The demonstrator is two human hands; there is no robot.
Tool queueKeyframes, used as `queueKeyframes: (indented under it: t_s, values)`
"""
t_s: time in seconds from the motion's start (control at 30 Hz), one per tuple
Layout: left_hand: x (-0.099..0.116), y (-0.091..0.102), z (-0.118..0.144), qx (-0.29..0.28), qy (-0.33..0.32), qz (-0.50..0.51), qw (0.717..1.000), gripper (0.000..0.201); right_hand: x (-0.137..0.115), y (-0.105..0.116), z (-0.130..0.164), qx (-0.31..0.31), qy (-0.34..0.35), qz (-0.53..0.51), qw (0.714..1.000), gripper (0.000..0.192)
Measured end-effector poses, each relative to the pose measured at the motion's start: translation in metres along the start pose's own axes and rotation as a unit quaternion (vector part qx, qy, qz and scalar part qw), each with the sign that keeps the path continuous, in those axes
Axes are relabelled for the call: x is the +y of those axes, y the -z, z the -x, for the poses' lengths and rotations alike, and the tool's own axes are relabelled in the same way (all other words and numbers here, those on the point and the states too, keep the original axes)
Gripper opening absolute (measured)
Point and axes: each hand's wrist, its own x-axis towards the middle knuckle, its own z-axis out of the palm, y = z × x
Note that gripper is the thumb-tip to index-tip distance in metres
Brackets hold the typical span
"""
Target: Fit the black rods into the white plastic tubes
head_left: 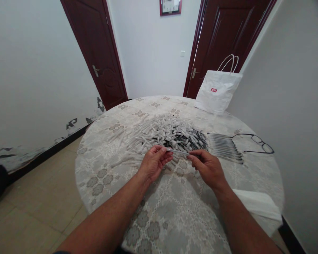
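A slim, pale pen point(178, 152) stretches level between my two hands, above the near edge of a heap of pen parts point(163, 130). My left hand point(153, 162) pinches one end between thumb and fingers, its other fingers curled. At the opposite end, my right hand point(209, 169) has thumb and forefinger closed on the pen; its tip is hidden in the fingers. The heap mixes whitish tubes, small white pieces and dark slender pieces. To the right of it, several pens point(225, 148) lie side by side in a neat row.
Beyond the row rest dark-framed glasses point(262, 144). A white paper bag point(218, 91) stands at the back right of the round table, which has a patterned cloth point(175, 215). Something white and flat point(258, 203) lies by my right forearm. Walls and two doors surround the table.
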Motion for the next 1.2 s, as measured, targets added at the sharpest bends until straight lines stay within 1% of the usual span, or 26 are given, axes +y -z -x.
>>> queueKeyframes:
  t_s: [0.13, 0.27, 0.33, 0.4, 0.5, 0.57, 0.6, 0.67, 0.73, 0.77, 0.8, 0.87, 0.93, 1.0, 1.1, 1.2]
  values:
    - [0.000, -0.001, 0.000, 0.004, -0.009, -0.014, 1.000, 0.033, 0.000, 0.000, -0.002, -0.042, -0.059, -0.091, 0.993, 0.034]
    - [0.000, 0.000, -0.001, -0.002, -0.017, -0.028, 0.999, 0.032, -0.001, -0.003, -0.001, -0.067, -0.121, -0.171, 0.976, 0.036]
    - [-0.002, 0.001, -0.001, -0.010, -0.015, -0.040, 0.999, 0.031, 0.000, -0.004, -0.002, -0.070, -0.151, -0.186, 0.968, 0.038]
    - [-0.003, 0.000, 0.000, -0.012, -0.012, -0.049, 0.999, 0.031, 0.002, -0.004, -0.002, -0.061, -0.167, -0.191, 0.965, 0.041]
    - [-0.005, -0.004, 0.002, -0.008, -0.016, -0.049, 0.999, 0.029, 0.003, -0.003, -0.004, -0.048, -0.162, -0.171, 0.971, 0.043]
    - [-0.005, -0.007, 0.003, -0.006, -0.019, -0.052, 0.998, 0.028, 0.002, -0.003, -0.004, -0.048, -0.132, -0.118, 0.983, 0.040]
    - [-0.004, -0.008, 0.003, -0.007, -0.017, -0.057, 0.998, 0.027, 0.001, -0.003, -0.004, -0.045, -0.101, -0.077, 0.991, 0.037]
    - [-0.003, -0.009, 0.004, -0.010, -0.013, -0.071, 0.997, 0.026, -0.001, -0.002, -0.003, -0.036, -0.005, 0.018, 0.999, 0.026]
    - [-0.002, -0.008, 0.004, -0.010, -0.011, -0.091, 0.996, 0.026, -0.005, -0.001, -0.003, -0.036, 0.107, 0.100, 0.989, 0.016]
    - [-0.002, -0.007, 0.004, -0.011, -0.012, -0.099, 0.995, 0.026, -0.007, 0.000, -0.003, -0.044, 0.149, 0.129, 0.979, 0.015]
    - [-0.002, -0.006, 0.004, -0.017, -0.009, -0.109, 0.994, 0.026, -0.009, 0.002, -0.003, -0.053, 0.180, 0.160, 0.969, 0.014]
    - [-0.003, -0.004, 0.004, -0.042, 0.010, -0.144, 0.989, 0.027, -0.014, 0.010, -0.003, -0.076, 0.210, 0.228, 0.948, 0.012]
    - [-0.004, -0.003, 0.004, -0.072, 0.032, -0.197, 0.977, 0.027, -0.017, 0.024, -0.003, -0.096, 0.206, 0.299, 0.927, 0.009]
    - [-0.005, -0.003, 0.006, -0.089, 0.043, -0.245, 0.964, 0.028, -0.015, 0.046, -0.004, -0.106, 0.176, 0.361, 0.910, 0.009]
    - [-0.005, -0.004, 0.009, -0.092, 0.042, -0.284, 0.954, 0.029, 0.003, 0.087, -0.010, -0.092, 0.097, 0.451, 0.883, 0.012]
    - [-0.004, -0.005, 0.010, -0.092, 0.037, -0.295, 0.950, 0.029, 0.033, 0.123, -0.017, -0.080, -0.016, 0.508, 0.857, 0.016]
